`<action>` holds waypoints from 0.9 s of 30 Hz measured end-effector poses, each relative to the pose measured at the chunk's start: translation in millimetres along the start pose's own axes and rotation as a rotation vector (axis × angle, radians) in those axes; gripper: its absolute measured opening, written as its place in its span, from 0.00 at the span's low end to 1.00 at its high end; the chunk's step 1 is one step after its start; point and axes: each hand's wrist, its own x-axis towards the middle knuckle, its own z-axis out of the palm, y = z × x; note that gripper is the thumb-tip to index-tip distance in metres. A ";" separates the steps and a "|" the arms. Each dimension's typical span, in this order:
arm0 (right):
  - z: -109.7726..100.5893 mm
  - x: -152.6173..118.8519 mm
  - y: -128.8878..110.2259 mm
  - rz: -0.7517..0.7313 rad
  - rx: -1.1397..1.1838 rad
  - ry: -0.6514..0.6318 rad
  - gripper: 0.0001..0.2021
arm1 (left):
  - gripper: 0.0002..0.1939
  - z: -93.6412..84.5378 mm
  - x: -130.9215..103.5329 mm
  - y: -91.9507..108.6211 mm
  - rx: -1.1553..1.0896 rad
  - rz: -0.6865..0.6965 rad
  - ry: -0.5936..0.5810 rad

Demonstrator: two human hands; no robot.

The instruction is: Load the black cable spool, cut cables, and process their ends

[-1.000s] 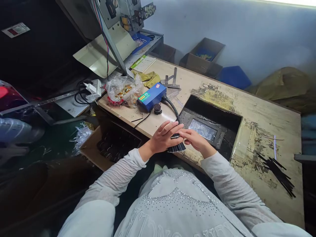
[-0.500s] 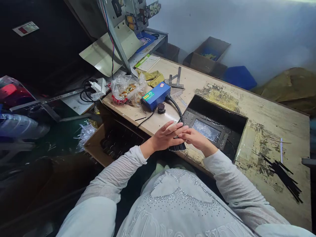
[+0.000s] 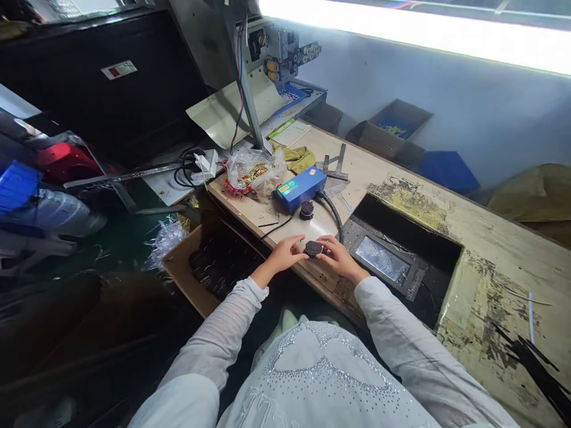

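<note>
Between my two hands is a round bundle of thin black strips (image 3: 313, 248), upright with its dark cut ends facing up. My left hand (image 3: 283, 254) grips it from the left, thumb against its side. From the right, my right hand (image 3: 339, 258) has its thumb and fingers curved around it. The bundle is at the table's front edge; its lower part is hidden. A similar dark bundle (image 3: 307, 210) stands on the table just beyond, beside a blue box-shaped device (image 3: 301, 188) with a black ribbed hose (image 3: 332, 208).
A recess (image 3: 410, 238) with a metal-framed plate is cut into the worn tabletop (image 3: 499, 238) at right. More black strips (image 3: 535, 368) lie far right. A plastic bag (image 3: 254, 172) sits at left. Below the edge, a cardboard box (image 3: 181, 261) holds dark bundles.
My hands were together over a slanting bundle with strip ends fanned below; now they are apart on either side, holding it upright. The camera view has tilted up, showing a bright lamp.
</note>
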 end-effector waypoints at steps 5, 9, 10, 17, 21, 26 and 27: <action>7.1 -1.1 7.3 0.037 -0.010 0.032 0.25 | 0.28 4.2 4.8 -3.7 -0.072 0.037 -0.046; 9.7 -3.0 9.2 0.046 -0.038 0.049 0.22 | 0.19 5.1 7.6 -2.6 -0.101 0.146 -0.088; 10.3 -3.8 9.6 0.047 -0.045 0.047 0.21 | 0.16 5.5 8.0 -2.6 -0.088 0.154 -0.095; 14.3 -8.2 13.2 0.092 -0.041 0.072 0.24 | 0.20 6.6 7.5 -4.9 0.003 0.147 -0.072; 15.2 -9.0 16.4 0.093 -0.079 0.068 0.21 | 0.14 5.8 8.0 -3.2 0.067 0.148 -0.079; 14.3 -8.2 17.5 0.087 -0.055 0.080 0.25 | 0.16 4.3 8.4 1.1 0.106 0.140 -0.094; 14.0 -7.7 17.3 0.089 -0.062 0.077 0.24 | 0.15 4.2 8.6 1.3 0.112 0.140 -0.094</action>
